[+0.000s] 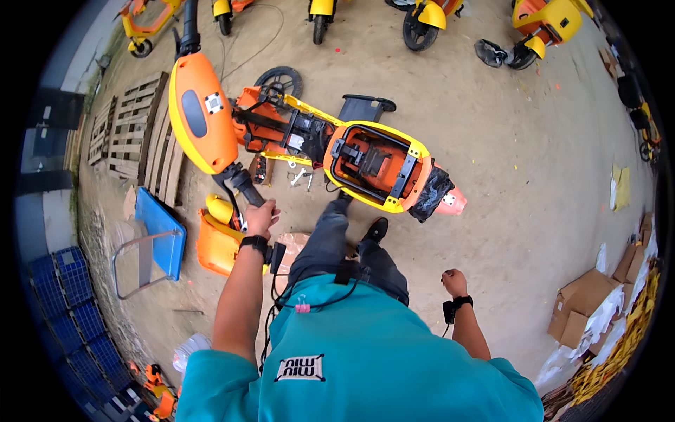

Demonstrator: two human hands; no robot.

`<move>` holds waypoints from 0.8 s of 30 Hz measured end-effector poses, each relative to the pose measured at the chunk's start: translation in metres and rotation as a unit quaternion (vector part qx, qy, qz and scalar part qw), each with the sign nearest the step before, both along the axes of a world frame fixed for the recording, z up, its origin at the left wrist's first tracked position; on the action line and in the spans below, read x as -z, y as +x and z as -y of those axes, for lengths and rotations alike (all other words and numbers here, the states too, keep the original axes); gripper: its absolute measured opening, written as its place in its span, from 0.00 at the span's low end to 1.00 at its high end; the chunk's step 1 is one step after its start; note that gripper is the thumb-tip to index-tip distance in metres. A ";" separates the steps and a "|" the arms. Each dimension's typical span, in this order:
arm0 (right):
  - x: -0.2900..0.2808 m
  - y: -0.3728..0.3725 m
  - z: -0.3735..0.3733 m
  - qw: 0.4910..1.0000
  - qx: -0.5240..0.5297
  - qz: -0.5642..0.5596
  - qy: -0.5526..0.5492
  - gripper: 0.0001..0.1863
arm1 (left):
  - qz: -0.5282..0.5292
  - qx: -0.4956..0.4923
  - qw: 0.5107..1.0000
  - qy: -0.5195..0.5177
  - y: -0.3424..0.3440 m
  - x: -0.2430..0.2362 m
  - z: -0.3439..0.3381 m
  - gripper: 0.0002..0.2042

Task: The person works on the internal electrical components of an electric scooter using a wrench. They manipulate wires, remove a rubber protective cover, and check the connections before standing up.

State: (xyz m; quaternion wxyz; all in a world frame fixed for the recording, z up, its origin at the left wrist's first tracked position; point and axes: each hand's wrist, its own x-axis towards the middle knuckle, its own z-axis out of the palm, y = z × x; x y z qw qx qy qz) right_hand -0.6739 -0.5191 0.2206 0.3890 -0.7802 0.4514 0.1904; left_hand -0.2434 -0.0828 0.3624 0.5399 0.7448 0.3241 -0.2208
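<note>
An orange and yellow scooter (205, 123) stands in front of me with its frame partly uncovered. Its black handlebar grip (245, 187) points toward me, and my left hand (260, 218) is closed at the end of it. The open seat compartment (376, 163), rimmed in yellow, exposes a black and orange interior. Black plastic wrapping (432, 195) covers part of the tail. Out to my right, away from the scooter, my right hand (455, 283) hangs with curled fingers and nothing visible in them. One of my legs is beside the scooter's near side.
Wrenches (298, 176) and a small box of parts (261, 169) lie under the scooter. Orange body panels (216, 246) are on the floor at left, near a blue platform trolley (156, 232) and wooden pallets (133, 126). Cardboard boxes (583, 306) lie at right; more scooters (422, 24) stand beyond.
</note>
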 end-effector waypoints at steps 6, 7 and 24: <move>-0.055 0.124 -0.015 0.971 0.145 0.088 0.168 0.15 | -0.052 0.009 0.999 -0.005 -0.006 -0.010 -0.013 0.17; -0.079 0.158 -0.021 0.956 0.178 0.111 0.205 0.16 | -0.113 0.023 0.993 -0.031 -0.013 -0.029 -0.014 0.18; -0.445 0.407 -0.081 0.699 -0.211 0.683 -0.034 0.17 | 0.278 0.073 0.957 -0.040 0.026 -0.092 -0.017 0.05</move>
